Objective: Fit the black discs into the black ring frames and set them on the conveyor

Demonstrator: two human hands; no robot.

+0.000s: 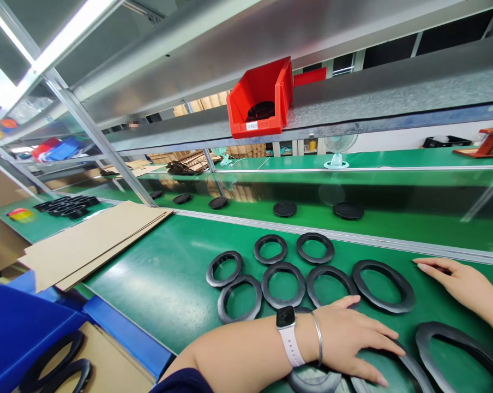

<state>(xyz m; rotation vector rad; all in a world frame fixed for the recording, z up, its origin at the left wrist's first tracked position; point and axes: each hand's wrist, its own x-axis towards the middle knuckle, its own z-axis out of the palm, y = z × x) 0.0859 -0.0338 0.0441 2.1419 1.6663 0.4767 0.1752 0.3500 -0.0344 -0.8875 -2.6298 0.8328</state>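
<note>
My left hand (353,333), with a watch (286,317) and a bangle on its wrist, reaches across the bench with fingers spread. Its fingertips rest over a black ring (412,363) at the lower right. Near the right edge is my right hand (467,286), its finger and thumb tips drawn together. A dark spot shows between them; I cannot tell whether it is an object or shadow. Between the hands lies an oval black ring (406,292), and a larger ring (428,349) is below my right hand. Several rings, such as one (284,285), lie left of them.
A conveyor belt (250,213) carrying several black discs (284,208) runs behind the green bench (156,273). A red bin (257,103) hangs at the shelf above. Cardboard sheets (103,234) lie left, over a blue crate (25,322) and a box holding black rings (54,363).
</note>
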